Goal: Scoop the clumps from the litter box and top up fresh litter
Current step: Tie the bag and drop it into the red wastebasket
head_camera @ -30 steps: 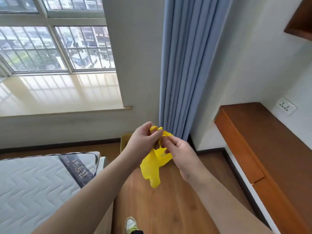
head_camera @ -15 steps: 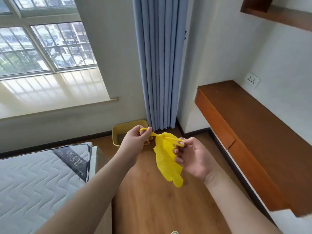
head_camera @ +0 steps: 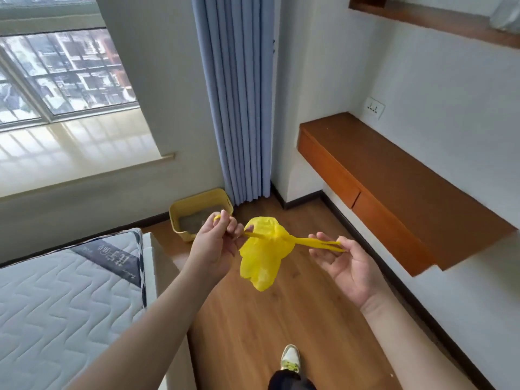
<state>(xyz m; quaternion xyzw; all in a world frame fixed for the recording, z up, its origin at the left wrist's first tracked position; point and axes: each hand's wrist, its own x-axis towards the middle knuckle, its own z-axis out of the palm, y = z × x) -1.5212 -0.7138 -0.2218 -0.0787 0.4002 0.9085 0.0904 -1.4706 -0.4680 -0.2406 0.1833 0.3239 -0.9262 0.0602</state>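
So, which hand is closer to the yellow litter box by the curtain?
Left. The left hand holds a bag handle just in front of the litter box, overlapping its rim in view; the right hand is farther right, over the floor.

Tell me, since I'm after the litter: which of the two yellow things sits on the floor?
The yellow plastic litter box by the blue curtain; the yellow plastic bag hangs stretched between both hands.

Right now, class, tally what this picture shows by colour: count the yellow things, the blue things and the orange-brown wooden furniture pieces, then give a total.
Yellow: 2, the plastic bag and the litter box
Blue: 1, the curtain
Orange-brown wood: 2, the desk and the wall shelf
Total: 5
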